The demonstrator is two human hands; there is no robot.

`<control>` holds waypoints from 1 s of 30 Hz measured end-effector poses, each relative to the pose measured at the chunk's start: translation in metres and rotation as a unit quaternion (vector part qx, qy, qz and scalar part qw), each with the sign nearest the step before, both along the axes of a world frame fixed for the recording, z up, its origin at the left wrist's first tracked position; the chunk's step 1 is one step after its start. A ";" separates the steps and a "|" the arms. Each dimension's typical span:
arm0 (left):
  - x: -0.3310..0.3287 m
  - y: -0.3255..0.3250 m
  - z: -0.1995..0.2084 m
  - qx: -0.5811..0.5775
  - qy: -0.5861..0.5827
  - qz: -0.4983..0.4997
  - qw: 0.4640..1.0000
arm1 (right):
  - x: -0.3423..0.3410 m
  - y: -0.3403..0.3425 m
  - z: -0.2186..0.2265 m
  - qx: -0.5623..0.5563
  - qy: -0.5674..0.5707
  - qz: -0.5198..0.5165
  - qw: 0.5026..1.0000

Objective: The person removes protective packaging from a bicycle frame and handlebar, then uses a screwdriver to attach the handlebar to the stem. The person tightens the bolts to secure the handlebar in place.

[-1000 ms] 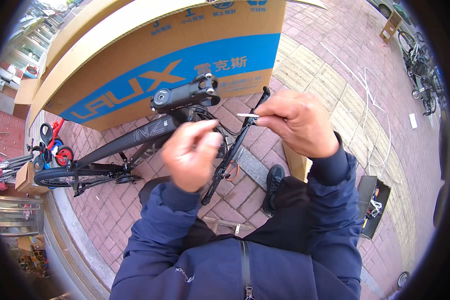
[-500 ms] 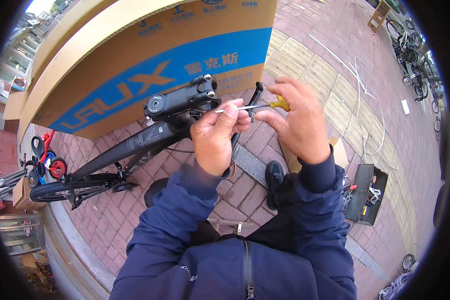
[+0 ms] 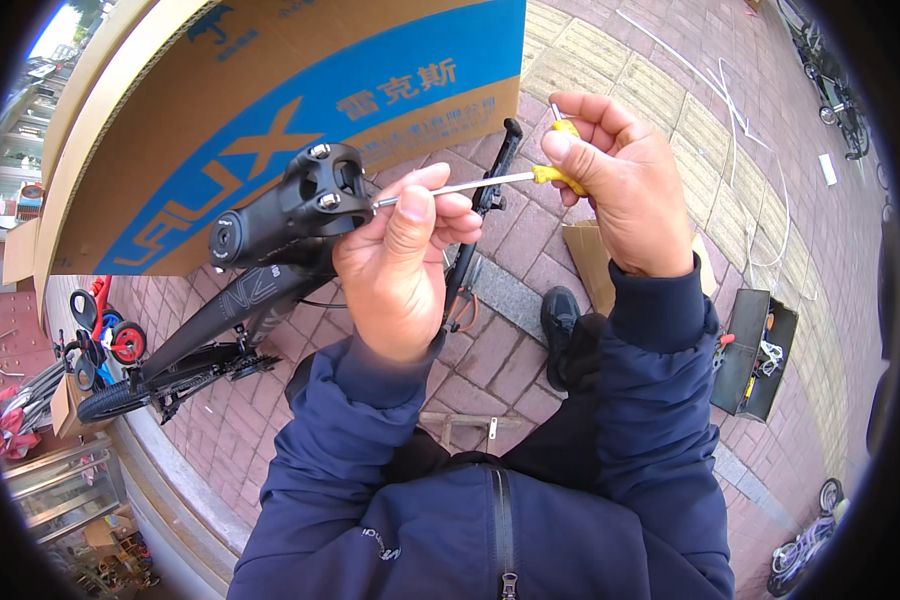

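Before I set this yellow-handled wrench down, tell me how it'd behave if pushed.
The yellow-handled wrench is probably stiff: its metal shaft runs straight between left hand and right hand. It looks light, being slim and fingertip-held. It seems unlikely to roll, since two visible shafts point different ways.

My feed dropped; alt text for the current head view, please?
Right hand holds a yellow-handled tool while the left hand holds its shaft, the tip close to a black bicycle stem. A large cardboard box stands beyond on brick paving.
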State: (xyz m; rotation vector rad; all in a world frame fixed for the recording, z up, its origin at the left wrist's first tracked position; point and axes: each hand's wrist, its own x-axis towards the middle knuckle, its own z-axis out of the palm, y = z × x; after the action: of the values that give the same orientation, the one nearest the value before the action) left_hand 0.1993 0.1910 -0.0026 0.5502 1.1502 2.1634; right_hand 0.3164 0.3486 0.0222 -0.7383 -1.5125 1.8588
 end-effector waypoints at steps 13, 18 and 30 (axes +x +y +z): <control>-0.003 -0.004 0.001 0.013 0.011 -0.033 0.999 | 0.007 0.000 0.006 0.017 0.059 -0.010 0.998; -0.002 -0.003 -0.001 0.038 -0.006 -0.025 0.999 | 0.002 -0.006 0.008 -0.089 0.106 -0.011 0.990; -0.002 -0.002 -0.002 0.051 -0.017 -0.029 0.998 | 0.006 0.001 0.006 0.363 0.099 -0.047 0.925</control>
State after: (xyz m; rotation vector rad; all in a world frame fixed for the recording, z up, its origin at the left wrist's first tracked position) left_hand 0.1977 0.1888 -0.0046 0.5826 0.9973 2.1817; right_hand 0.3226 0.3494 0.0284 -0.2507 -1.8092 1.1138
